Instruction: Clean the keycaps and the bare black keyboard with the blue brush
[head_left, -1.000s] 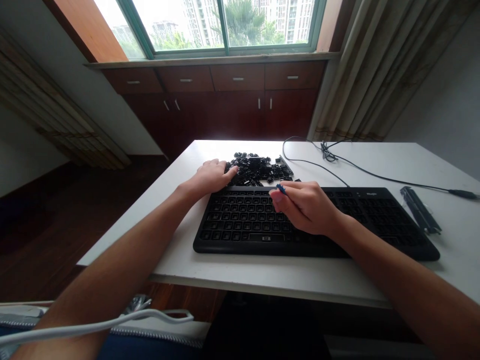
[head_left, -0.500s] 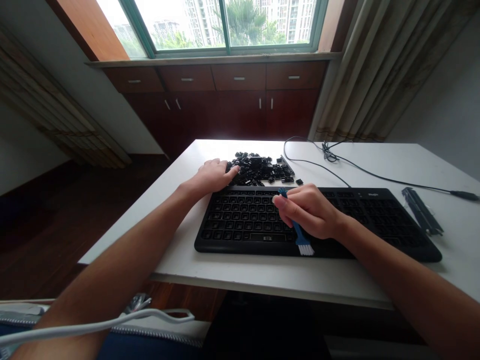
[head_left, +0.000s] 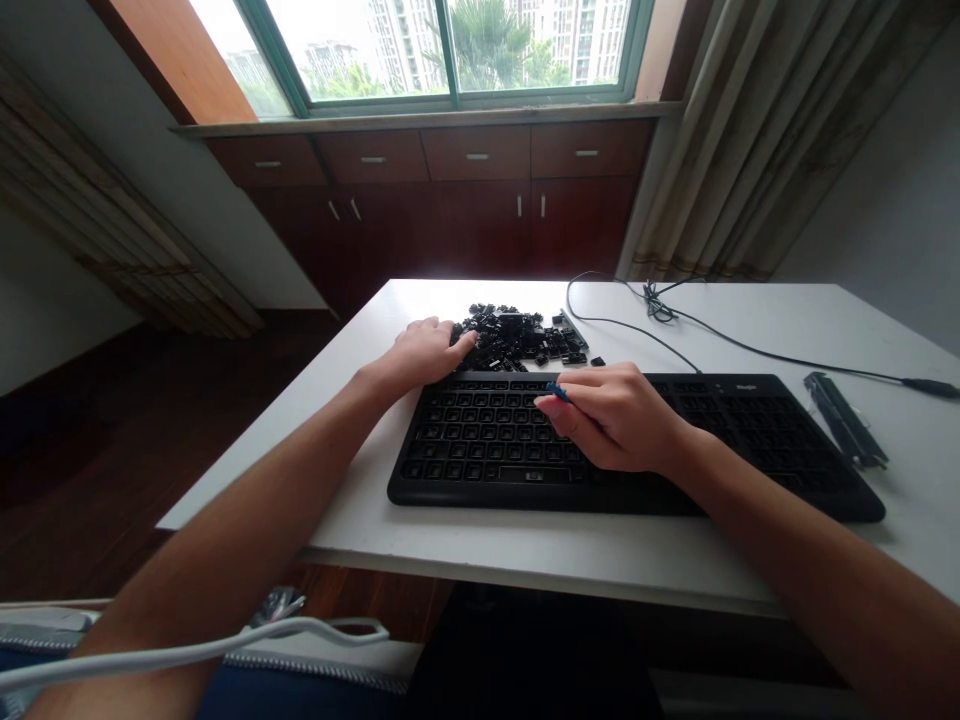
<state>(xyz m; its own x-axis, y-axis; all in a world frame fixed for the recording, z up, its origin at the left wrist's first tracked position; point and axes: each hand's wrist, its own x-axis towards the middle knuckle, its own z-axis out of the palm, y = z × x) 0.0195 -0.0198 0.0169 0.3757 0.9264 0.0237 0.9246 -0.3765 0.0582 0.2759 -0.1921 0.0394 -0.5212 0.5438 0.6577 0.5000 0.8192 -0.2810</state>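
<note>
A black keyboard (head_left: pixel 480 445) with its keycaps removed lies on the white table (head_left: pixel 750 330). My right hand (head_left: pixel 619 415) is over the keyboard's middle, closed around a small blue brush (head_left: pixel 558 391); only the handle's tip shows, the bristles are hidden under the hand. My left hand (head_left: pixel 424 352) rests flat at the keyboard's top left corner, its fingertips touching a pile of loose black keycaps (head_left: pixel 521 340) just behind the keyboard.
The keyboard's cable (head_left: pixel 675 320) loops across the back of the table to the right. A black plastic strip (head_left: pixel 844 418) lies right of the keyboard. A white cable (head_left: pixel 187 655) crosses my lap. Dark wooden cabinets (head_left: pixel 450 210) stand under the window.
Half a second ago the brush's white bristles showed at the keyboard's front edge; my right hand has since swept back so the bristles are hidden. My left hand has stayed put.
</note>
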